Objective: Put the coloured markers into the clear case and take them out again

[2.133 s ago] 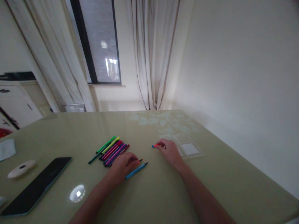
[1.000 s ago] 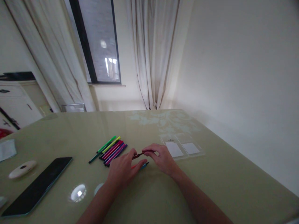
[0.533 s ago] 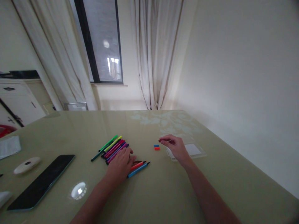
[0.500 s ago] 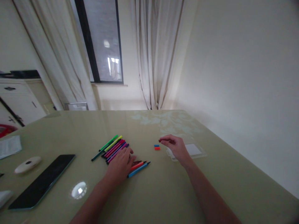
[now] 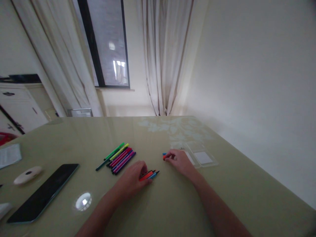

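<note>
My left hand (image 5: 133, 177) is closed over a few uncapped felt-tip markers (image 5: 149, 175), its thumb along their near side. Orange and blue barrels with dark tips stick out to the right of it. My right hand (image 5: 179, 161) is lowered to the table, thumb and fingertips pinched at the loose marker caps. An orange cap (image 5: 164, 158) and a blue cap (image 5: 164, 153) show at its fingertips; the dark red cap is hidden by the fingers. Up and left of my left hand lies a row of capped markers (image 5: 120, 159) in green, yellow, red and purple.
A clear plastic case (image 5: 212, 163) lies open behind my right hand. On the left are a black tablet-like device (image 5: 44, 194), a white oval object (image 5: 28, 175) and a paper sheet (image 5: 10, 155). A wall (image 5: 259, 98) runs along the table's right side.
My right hand has come down and a little left with the dark red cap, to the other caps. My left hand has shifted right and closed around the uncapped markers.
</note>
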Tool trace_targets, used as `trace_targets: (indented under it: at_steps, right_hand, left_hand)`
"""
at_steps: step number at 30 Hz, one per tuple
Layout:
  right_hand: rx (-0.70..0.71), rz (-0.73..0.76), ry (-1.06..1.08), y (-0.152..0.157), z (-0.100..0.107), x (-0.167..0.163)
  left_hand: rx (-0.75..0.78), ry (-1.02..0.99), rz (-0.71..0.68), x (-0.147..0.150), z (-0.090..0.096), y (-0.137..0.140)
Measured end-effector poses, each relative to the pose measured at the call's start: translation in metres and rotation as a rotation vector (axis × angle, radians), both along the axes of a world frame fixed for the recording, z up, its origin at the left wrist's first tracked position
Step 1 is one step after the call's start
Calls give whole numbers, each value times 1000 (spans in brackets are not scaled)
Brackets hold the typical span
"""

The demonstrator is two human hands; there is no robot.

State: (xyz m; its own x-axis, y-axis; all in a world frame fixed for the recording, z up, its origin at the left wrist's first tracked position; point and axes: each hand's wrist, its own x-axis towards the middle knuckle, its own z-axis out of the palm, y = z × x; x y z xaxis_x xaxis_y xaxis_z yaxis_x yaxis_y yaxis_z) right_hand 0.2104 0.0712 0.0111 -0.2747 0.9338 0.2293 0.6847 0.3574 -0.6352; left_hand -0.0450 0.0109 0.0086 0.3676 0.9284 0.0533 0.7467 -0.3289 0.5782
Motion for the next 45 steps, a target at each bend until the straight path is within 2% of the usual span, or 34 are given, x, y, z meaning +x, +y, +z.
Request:
trace_targets:
  at_steps: [4, 9, 13, 20, 26, 32, 35, 38, 41, 45]
  right_hand:
    - [56, -16, -127, 0, -6, -3]
    - [88, -30, -204, 1, -10, -6]
    - [116, -85, -251, 2, -10, -9]
    - [174, -89, -206, 0, -8, -11]
    - [220, 79, -86, -15, -6, -29]
    - [190, 258, 24, -25, -1, -38]
    - [185, 269, 100, -26, 2, -38]
    - [161, 299, 159, -27, 3, -39]
    - [173, 309, 227, -26, 8, -37]
    - [236, 110, 416, -13, 14, -14]
  left_hand:
    - [62, -10, 33, -2, -1, 4]
    - [216, 150, 362, -28, -8, 19]
    - [266, 289, 458, -42, -15, 23]
    - [244, 308, 390, -37, -19, 21]
    - [287, 321, 369, -29, -19, 20]
    - [255, 133, 138, -2, -12, 12]
    - [255, 79, 75, 8, -10, 5]
    - [261, 81, 71, 13, -6, 0]
    - [179, 175, 118, 12, 1, -3]
    - [149, 235, 276, 1, 3, 2]
